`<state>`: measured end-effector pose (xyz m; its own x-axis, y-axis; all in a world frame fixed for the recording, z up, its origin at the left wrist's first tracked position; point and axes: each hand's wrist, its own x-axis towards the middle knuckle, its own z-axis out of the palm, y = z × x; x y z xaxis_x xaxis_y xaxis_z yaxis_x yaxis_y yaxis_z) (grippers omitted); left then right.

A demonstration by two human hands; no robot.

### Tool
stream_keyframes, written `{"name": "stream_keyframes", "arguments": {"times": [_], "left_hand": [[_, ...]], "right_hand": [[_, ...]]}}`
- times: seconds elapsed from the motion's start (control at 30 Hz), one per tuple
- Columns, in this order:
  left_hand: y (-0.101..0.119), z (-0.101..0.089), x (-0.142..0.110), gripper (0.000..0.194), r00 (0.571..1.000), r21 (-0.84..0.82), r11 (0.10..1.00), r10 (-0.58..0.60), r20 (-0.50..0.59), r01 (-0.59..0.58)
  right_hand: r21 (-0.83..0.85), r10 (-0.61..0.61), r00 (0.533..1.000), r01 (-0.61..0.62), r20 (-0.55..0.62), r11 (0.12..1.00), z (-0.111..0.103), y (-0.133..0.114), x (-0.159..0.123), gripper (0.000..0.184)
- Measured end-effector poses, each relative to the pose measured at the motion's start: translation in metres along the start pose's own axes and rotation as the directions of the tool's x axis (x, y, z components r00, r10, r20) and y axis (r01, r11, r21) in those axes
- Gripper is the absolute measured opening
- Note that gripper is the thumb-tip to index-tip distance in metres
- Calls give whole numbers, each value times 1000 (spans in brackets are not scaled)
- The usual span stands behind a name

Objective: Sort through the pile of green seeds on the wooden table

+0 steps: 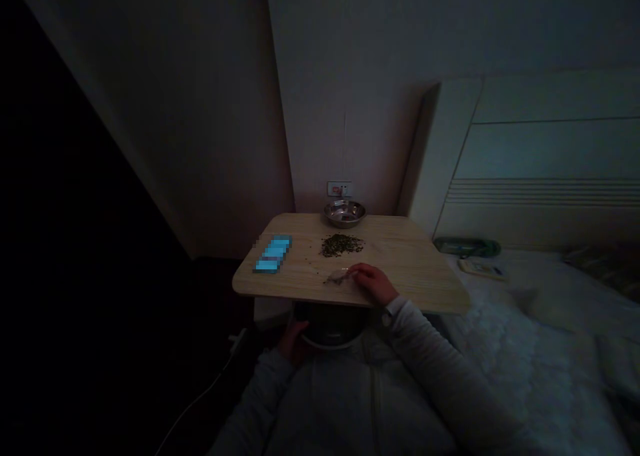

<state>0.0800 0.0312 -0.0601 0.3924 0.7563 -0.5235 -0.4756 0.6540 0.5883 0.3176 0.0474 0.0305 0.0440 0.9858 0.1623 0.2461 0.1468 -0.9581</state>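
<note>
On a pale wooden table, loose heap of dark grains: seemingly most left unworked, a few apart toward the near edge. There, right hand with bunched fingers at a small pale blurred thing; cannot tell whether pinching. Below, left hand gripping a dark bowl, table edge between bowl and heap. Behind, steel bowl; leftward, lit phone.

Saw dark granules spread in a loose, flat patch midway between the tabletop's left and right edges, with strays scattered leftward. Made out a small, pale object close to the near edge, dark bits beside it. Noticed a dark, pale-rimmed bowl below that edge, partly hidden.
</note>
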Motion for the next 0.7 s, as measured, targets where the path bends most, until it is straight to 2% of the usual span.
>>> {"name": "stream_keyframes", "arguments": {"times": [0.1,0.2,0.3,0.5,0.7], "left_hand": [[0,2,-3,20,996,-10,1000,-3,-94,2],[2,7,-9,29,991,-33,999,-26,-129,22],[5,10,-13,35,993,-45,998,-36,-110,31],[7,15,-16,24,987,-32,998,-51,-152,46],[6,17,-17,28,988,-29,998,-57,-144,54]], "right_hand": [[20,-7,980,12,-198,1000,-2,7,5,28],[-31,-28,960,20,-280,999,-3,10,8,26],[-65,-28,958,10,-284,998,-2,10,7,25],[-139,-42,965,6,-259,990,-1,6,4,24],[-187,-39,970,-7,-240,982,0,4,3,24]]}}
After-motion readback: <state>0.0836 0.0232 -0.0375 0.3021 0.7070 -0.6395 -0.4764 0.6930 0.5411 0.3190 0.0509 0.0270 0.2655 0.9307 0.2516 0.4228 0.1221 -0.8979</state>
